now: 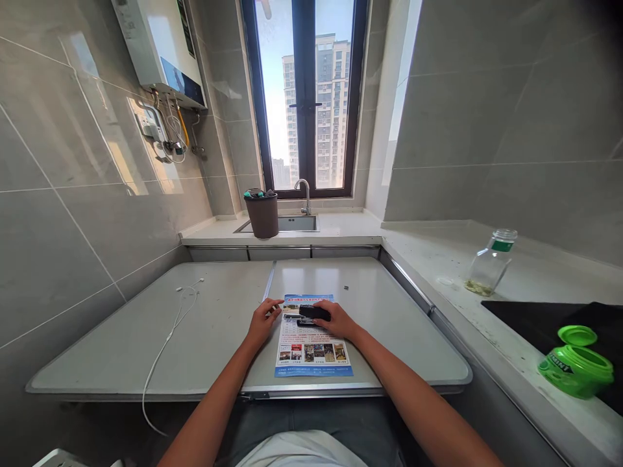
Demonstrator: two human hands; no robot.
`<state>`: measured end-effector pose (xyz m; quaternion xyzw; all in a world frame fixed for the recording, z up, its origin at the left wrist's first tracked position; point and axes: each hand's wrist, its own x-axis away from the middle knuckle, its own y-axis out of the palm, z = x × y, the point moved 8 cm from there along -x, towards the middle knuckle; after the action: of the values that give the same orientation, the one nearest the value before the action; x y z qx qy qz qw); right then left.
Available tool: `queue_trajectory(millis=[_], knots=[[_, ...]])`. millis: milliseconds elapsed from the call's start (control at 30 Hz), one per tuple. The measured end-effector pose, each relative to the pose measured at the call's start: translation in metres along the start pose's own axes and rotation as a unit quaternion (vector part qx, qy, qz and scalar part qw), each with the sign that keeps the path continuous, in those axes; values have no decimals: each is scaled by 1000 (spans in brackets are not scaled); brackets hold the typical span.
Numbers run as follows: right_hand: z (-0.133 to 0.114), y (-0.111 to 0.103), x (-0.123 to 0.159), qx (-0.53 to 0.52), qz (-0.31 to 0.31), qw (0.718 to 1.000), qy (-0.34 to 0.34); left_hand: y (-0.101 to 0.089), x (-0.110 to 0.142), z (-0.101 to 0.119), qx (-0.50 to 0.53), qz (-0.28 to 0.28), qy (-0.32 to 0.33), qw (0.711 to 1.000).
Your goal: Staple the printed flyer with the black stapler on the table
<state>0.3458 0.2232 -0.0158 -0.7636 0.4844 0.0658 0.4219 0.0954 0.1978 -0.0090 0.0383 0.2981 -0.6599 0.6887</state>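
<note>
A black stapler [314, 312] lies over the upper part of a printed flyer [314, 373] on the folding table. It looks opened up, its metal staple channel showing at the left. My right hand [338, 319] grips the stapler from the right side. My left hand [265, 319] rests by the flyer's left edge, close to the stapler's left end. Its fingers are slightly bent and apart, with nothing visible in them. Beyond the flyer, to the right, lies a small dark piece, possibly a strip of staples [346, 287].
A white cable [170, 334] runs across the table's left half and over its front edge. On the right counter [428, 250] stand a glass bottle [491, 263] and an open green tub [577, 370]. A brown bin [261, 217] stands by the sink [299, 224] at the back.
</note>
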Motion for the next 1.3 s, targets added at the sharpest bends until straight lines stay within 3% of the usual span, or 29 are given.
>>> queue_trajectory(millis=[233, 467, 700, 933, 1300], knots=[[-11, 7, 3, 41, -19, 999, -29, 7, 3, -6, -25, -15, -10, 1000], [-11, 10, 4, 66, -25, 997, -35, 25, 6, 4, -87, -111, 58, 988], [-19, 12, 5, 57, -24, 997, -45, 35, 9, 9, -179, -123, 103, 971], [-25, 10, 4, 52, -37, 997, -43, 37, 10, 9, -174, -140, 105, 969], [-19, -3, 3, -2, 0, 1000, -22, 30, 12, 14, -165, -131, 141, 967]])
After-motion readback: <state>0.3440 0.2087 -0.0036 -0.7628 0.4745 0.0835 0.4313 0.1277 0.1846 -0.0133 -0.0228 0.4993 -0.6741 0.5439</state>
